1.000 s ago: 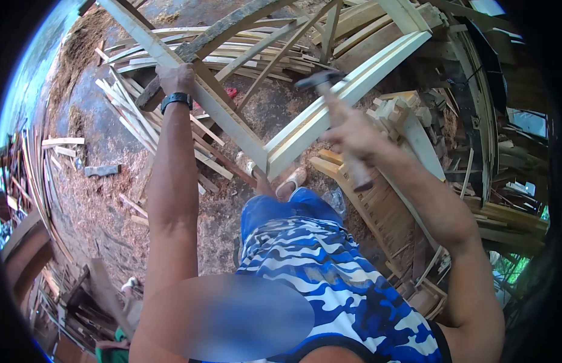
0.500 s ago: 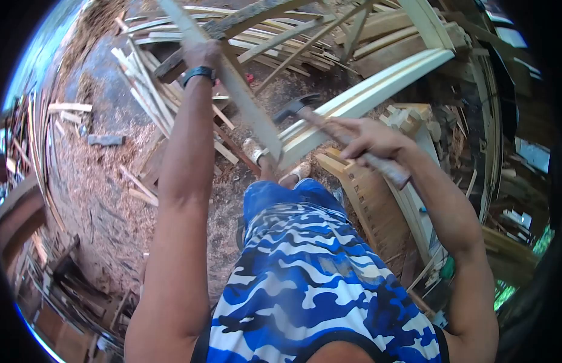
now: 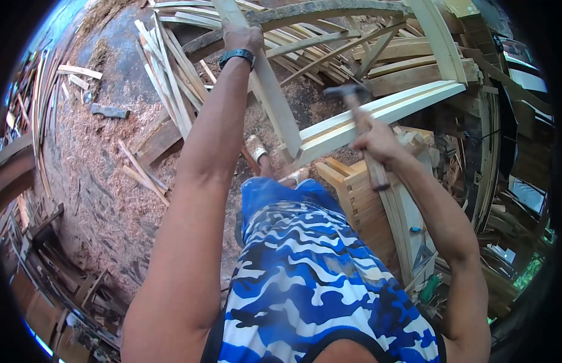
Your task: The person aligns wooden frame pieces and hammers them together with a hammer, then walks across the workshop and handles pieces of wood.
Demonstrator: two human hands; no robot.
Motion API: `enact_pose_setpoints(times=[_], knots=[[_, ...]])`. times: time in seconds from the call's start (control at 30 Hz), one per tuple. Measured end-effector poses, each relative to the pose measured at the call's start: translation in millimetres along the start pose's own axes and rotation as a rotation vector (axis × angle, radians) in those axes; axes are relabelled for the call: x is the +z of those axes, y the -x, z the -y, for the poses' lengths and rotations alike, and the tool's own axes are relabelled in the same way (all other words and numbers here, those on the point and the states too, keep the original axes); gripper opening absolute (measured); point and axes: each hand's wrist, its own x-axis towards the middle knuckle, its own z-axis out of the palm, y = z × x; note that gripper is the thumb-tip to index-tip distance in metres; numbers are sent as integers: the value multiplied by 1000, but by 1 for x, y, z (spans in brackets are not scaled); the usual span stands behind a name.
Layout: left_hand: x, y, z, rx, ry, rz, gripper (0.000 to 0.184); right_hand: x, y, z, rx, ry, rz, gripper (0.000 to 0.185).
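My left hand (image 3: 242,39), with a dark watch at the wrist, is wrapped round a pale flat board (image 3: 276,103) that slants down toward my feet. My right hand (image 3: 376,142) grips the wooden handle of a hammer (image 3: 377,175), whose dark head is raised, a little blurred, in front of a light grooved beam (image 3: 390,109). The lower ends of board and beam meet at a corner near my feet. At its far end the beam meets another pale upright piece (image 3: 438,42).
A curved rough timber (image 3: 329,8) crosses behind the board. Thin wood strips (image 3: 166,72) lie at the upper left, with a short metal-grey block (image 3: 110,111) on the shavings-covered ground (image 3: 99,181). Notched wooden pieces (image 3: 353,193) stand right of my feet.
The hammer came down near the corner, then rose again with my right hand. The board, my left hand and the surroundings have shifted to the right in view.
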Motion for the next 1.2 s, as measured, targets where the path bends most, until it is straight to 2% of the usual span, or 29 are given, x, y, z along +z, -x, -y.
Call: enact_pose_setpoints(times=[0.07,0.1,0.2,0.27,0.33,0.37,0.4,0.47,0.53,0.63,0.67,0.73,0.8,0.87,0.9,0.97,1.0,1.03,1.07,1.1,1.13,1.17,1.2], knots=[[1,-5,6,54,11,-28,75,8,27,21,163,-126,475,86],[0,-1,6,50,11,-20,75,-2,25,18,142,9,444,85],[-1,-7,4,44,45,4,76,-33,17,26,91,-60,404,84],[13,-22,29,140,48,-41,75,-20,12,15,77,-135,356,85],[12,-22,34,78,28,13,74,11,19,9,-56,77,108,78],[13,-33,44,108,117,21,72,12,27,18,-57,178,371,80],[18,-38,51,135,207,35,70,4,30,24,-51,169,363,80],[7,-20,30,133,110,89,68,-18,28,27,112,24,471,82],[5,-22,28,147,-78,-111,66,-30,23,24,148,-66,453,80],[4,-17,28,142,-85,-99,69,3,14,7,-138,200,-22,72],[3,-20,27,170,-109,-112,68,8,13,3,-59,278,61,70],[1,-30,34,152,-127,-94,65,14,24,12,58,-35,492,68],[-3,-22,28,150,-156,-19,63,0,30,-1,-2,-24,429,64],[-3,-21,20,146,-163,-38,62,-9,35,-6,-80,20,366,61],[-4,-22,24,121,-188,-55,62,-1,54,-10,-138,-57,251,65],[4,-38,43,194,-248,-48,62,19,87,-27,-211,-202,59,68],[11,-57,62,264,-307,-49,63,32,104,-42,-206,-216,41,68],[29,-116,127,435,-308,122,66,47,122,-61,-234,-306,0,62],[26,-108,116,363,-246,83,72,64,140,-81,-264,-403,-49,56],[28,-106,110,332,-350,30,64,82,154,-101,-262,-433,-78,56],[28,-105,106,303,-456,-31,57,100,165,-120,-308,-624,40,49],[24,-100,96,338,-465,-9,57,120,176,-131,-361,-815,161,43],[17,-92,81,482,-790,88,43,136,189,-131,-371,-846,135,43]])
